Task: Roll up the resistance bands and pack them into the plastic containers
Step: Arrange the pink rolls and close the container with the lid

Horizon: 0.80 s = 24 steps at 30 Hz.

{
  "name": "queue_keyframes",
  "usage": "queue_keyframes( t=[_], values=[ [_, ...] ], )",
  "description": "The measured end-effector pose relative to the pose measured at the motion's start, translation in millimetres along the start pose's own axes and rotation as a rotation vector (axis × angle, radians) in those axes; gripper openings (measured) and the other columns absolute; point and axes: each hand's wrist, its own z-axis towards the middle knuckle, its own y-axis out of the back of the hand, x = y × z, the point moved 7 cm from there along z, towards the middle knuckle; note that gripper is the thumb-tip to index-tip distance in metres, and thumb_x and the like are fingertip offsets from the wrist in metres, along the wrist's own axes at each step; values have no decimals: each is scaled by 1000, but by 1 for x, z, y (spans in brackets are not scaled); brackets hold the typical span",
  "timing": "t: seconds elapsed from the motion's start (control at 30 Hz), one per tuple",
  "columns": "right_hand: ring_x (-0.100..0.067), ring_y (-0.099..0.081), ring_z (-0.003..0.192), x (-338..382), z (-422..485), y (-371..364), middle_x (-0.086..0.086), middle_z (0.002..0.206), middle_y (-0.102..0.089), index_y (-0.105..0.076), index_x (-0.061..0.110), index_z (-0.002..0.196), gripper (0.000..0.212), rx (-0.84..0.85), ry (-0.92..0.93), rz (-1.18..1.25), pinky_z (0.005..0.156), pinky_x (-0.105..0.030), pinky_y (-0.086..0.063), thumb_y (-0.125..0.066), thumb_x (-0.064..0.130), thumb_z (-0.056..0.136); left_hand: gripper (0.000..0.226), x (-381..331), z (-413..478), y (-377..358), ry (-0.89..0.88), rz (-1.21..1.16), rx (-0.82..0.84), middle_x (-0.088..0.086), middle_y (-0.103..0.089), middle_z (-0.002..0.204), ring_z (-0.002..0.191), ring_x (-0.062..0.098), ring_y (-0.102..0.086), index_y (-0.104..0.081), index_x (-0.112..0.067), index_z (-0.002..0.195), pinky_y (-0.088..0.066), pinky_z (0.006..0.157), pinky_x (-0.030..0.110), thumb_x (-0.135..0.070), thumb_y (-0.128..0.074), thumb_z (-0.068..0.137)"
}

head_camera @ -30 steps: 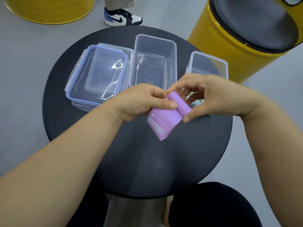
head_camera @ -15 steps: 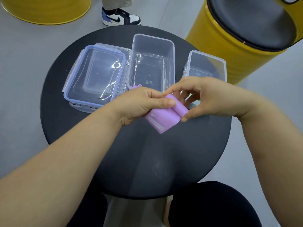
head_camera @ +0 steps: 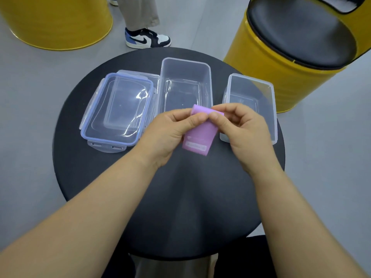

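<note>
Two hands, left hand (head_camera: 170, 131) and right hand (head_camera: 244, 128), pinch a purple band (head_camera: 200, 133), partly rolled; its white label is unreadable.

1. Hands: two, left hand (head_camera: 170, 135) and right hand (head_camera: 247, 131), both pinching the same thing.
2. Band (head_camera: 200, 133): one, purple, partly rolled, with one white label (head_camera: 195, 146).
3. Open boxes: two, clear, middle box (head_camera: 185, 71) and right box (head_camera: 251, 85).
4. Lid (head_camera: 118, 109): one, blue-rimmed, on the left.
5. Clear piece (head_camera: 106, 147) under that lid: one; lid or box, can't tell.
6. Table (head_camera: 200, 197): one, round, black.
7. Yellow drums: two, left drum (head_camera: 60, 23) and right drum (head_camera: 281, 67); the right one has one black cushion (head_camera: 301, 31).
8. Sneakers: one whole sneaker (head_camera: 147, 38), plus a bit of a second shoe (head_camera: 113, 1) at the top edge.
9. Trouser leg (head_camera: 138, 11): one.
</note>
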Motion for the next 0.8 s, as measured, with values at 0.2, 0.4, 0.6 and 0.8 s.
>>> queue_keyframes(
  t=[0.2, 0.4, 0.6, 0.8],
  values=[
    [-4, -66, 76, -7, 2, 5, 11, 76, -70, -68, 26, 85, 15, 13, -4, 9, 76, -24, -56, -72, 12, 79, 30, -2, -1, 0, -24, 117, 15, 0, -73, 95, 87, 12, -67, -71, -16, 98, -54, 83, 29, -29, -66, 71],
    [-2, -68, 76, -12, 0, 8, 16, 73, -72, -68, 25, 82, 26, 26, -6, 50, 71, -17, -54, -74, 1, 74, 13, -8, -1, 6, -83, 246, -37, 2, -74, 88, 82, 12, -68, -71, -17, 93, -57, 78, 26, -10, -66, 84],
    [-4, -68, 82, -19, -1, 4, 8, 86, -71, -66, 24, 94, 24, 63, -59, 91, 76, -20, -54, -69, 4, 81, 23, -12, -2, 10, -144, 328, -81, -6, -73, 84, 79, 10, -69, -71, -25, 89, -55, 84, 26, -6, -72, 78],
    [-14, -69, 79, -28, -2, 3, -12, 91, -71, -66, 18, 100, 12, 69, -138, 94, 71, -28, -58, -60, 14, 90, 29, -12, -2, 7, -160, 307, -73, -10, -73, 78, 78, 7, -69, -71, -24, 86, -53, 77, 17, 3, -71, 76]
  ],
)
